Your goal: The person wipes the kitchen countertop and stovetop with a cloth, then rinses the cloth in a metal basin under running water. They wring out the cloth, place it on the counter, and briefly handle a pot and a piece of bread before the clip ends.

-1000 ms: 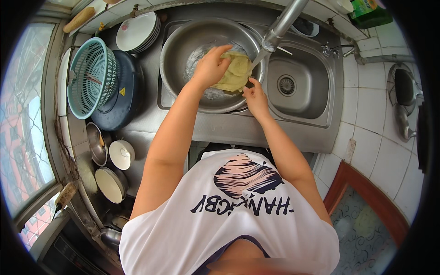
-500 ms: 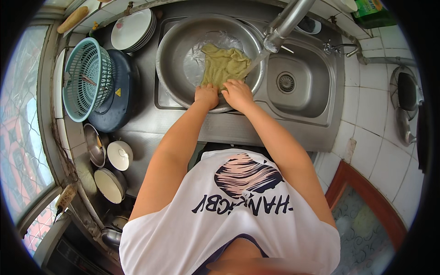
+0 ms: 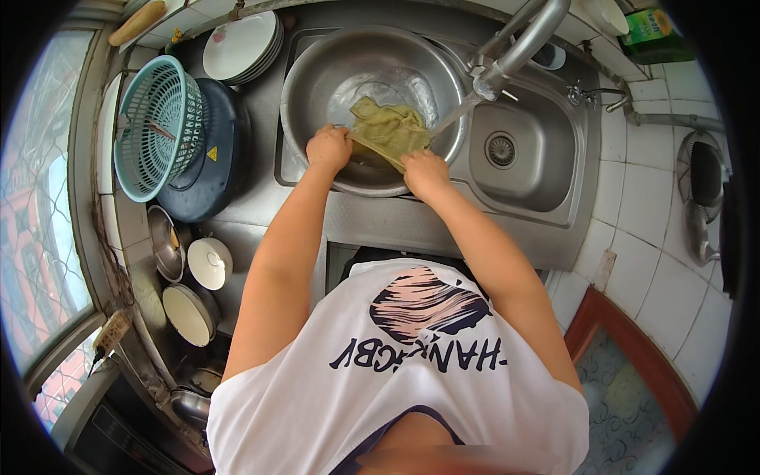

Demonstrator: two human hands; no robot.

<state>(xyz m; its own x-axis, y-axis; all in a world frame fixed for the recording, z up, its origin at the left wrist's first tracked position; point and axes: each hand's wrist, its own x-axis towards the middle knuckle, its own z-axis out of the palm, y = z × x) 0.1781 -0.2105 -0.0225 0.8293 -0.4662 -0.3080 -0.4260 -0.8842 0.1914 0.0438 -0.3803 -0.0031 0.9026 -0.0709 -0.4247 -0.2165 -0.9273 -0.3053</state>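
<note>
A wet yellow-green cloth point(image 3: 389, 130) is stretched between my two hands inside a wide metal basin point(image 3: 313, 83). My left hand point(image 3: 329, 148) is closed on its near left edge, above the basin's near left side. At the near right edge of the cloth, my right hand point(image 3: 425, 172) grips it by the basin's rim. Water runs from the metal faucet point(image 3: 492, 82) into the basin, passing close to the cloth's right side. Shallow water glints on the basin floor.
Right of the basin is a small sink bowl point(image 3: 526, 150) with a drain. To the left stand a teal basket point(image 3: 158, 131), a dark blue appliance point(image 3: 226, 150) and stacked plates point(image 3: 237, 47). Nearer are white bowls point(image 3: 210, 264). A green bottle point(image 3: 653, 39) sits at back right.
My hands have moved apart, the left one leftward and the right one rightward. The cloth's near edge is now pulled taut between them, and the view has shifted slightly.
</note>
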